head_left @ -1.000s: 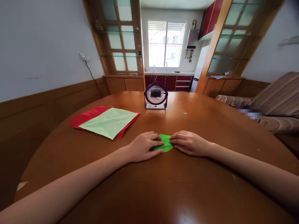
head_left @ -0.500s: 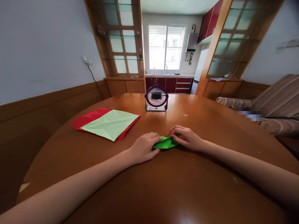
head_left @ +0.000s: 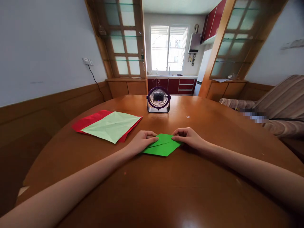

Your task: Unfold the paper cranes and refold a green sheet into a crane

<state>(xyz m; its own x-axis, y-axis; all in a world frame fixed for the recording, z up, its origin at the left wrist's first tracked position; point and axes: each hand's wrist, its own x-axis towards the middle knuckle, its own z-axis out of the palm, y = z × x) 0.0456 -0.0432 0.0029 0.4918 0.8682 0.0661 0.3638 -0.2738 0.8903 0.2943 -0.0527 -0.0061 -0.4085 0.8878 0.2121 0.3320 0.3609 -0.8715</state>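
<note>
Where the two hands meet at the middle of the brown counter [head_left: 194, 177], a folded green paper [head_left: 162, 148] is laid flat, its long axis running left to right between them. The left hand [head_left: 140, 143] is set on the paper's left end, and its grip is closed on that far left corner with fingertips pinched together. The right hand [head_left: 188, 138] is set on the right end, and its grip is likewise pinched shut on the far right corner. Neither hand is nearer: the paper is spanned evenly, with its broad pointed edge turned toward the person and a loose flap seen lying across the top. Off to the left, well apart, a pale green sheet [head_left: 111, 125] is stacked on a red sheet [head_left: 91, 119]. Beyond the paper, a small desk fan [head_left: 158, 99] is stood upright.
</note>
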